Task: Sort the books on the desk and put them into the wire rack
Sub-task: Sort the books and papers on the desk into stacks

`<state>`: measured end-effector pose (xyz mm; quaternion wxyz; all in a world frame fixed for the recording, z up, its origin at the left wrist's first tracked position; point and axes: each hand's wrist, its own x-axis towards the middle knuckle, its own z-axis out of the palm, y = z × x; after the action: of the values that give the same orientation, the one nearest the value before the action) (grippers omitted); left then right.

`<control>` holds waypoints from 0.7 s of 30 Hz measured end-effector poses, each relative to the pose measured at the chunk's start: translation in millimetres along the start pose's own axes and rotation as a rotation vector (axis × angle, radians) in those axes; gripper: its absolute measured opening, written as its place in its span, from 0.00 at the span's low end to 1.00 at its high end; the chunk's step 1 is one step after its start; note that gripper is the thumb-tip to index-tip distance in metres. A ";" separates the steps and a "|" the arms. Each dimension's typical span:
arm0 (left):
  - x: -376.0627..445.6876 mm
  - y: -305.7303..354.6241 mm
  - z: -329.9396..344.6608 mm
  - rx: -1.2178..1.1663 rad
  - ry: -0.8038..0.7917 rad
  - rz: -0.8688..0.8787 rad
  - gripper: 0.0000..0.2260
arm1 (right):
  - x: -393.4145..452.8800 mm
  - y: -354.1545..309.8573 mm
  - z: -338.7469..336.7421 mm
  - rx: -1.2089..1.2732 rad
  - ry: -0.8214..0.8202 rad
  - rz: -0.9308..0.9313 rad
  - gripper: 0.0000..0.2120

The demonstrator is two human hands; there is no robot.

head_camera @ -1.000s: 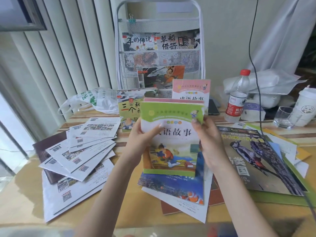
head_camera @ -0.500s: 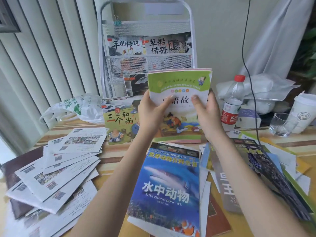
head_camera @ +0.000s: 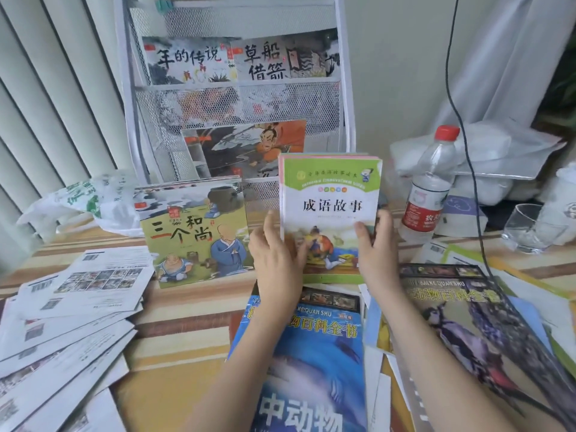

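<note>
1. Nearest the camera, a blue sea-animal book (head_camera: 311, 363) lay flat on the desk (head_camera: 187, 344), partly under the forearms. Unsorted.
2. Left of it, a fan of loose printed sheets (head_camera: 71, 310) overlapped each other. Right of it, a dark bird-cover book (head_camera: 467, 332) lay on more papers. Both piles unsorted.
3. Mid-desk, the left hand (head_camera: 274, 260) and right hand (head_camera: 378, 244) gripped a stack of green-cover story books (head_camera: 330, 213) by its side edges, thumbs on the front cover. The stack stood upright, its bottom edge at or just above the desk; contact could not be told.
4. Just left of the stack, a monk picture book (head_camera: 196, 235) stood leaning in front of the wire rack (head_camera: 346, 98), not yet inside.
5. In the rack, two ink-style titles sat in the upper pocket and one warrior-cover book (head_camera: 246, 148) sat lower. Top pocket looked empty.
6. Judged progress: a few books racked, most left on the desk.
7. Room: clear path from stack up to the rack; the rack's right frame post was close to the stack's top edge. A water bottle (head_camera: 428, 188) stood just right of the stack, a hanging black cable (head_camera: 467, 145) and a glass (head_camera: 530, 229) farther right. Likely snag points on a rightward swing.
</note>
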<state>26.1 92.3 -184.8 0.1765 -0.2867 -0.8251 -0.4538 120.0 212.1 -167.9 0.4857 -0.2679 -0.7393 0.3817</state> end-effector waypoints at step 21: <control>-38.5 -15.0 -38.5 0.280 -0.304 0.066 0.08 | -4.9 6.6 0.9 0.110 0.119 0.037 0.09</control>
<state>47.6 41.2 -195.5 0.1028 -0.3513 -0.8874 -0.2802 121.3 211.8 -176.0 0.5357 -0.2768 -0.6819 0.4140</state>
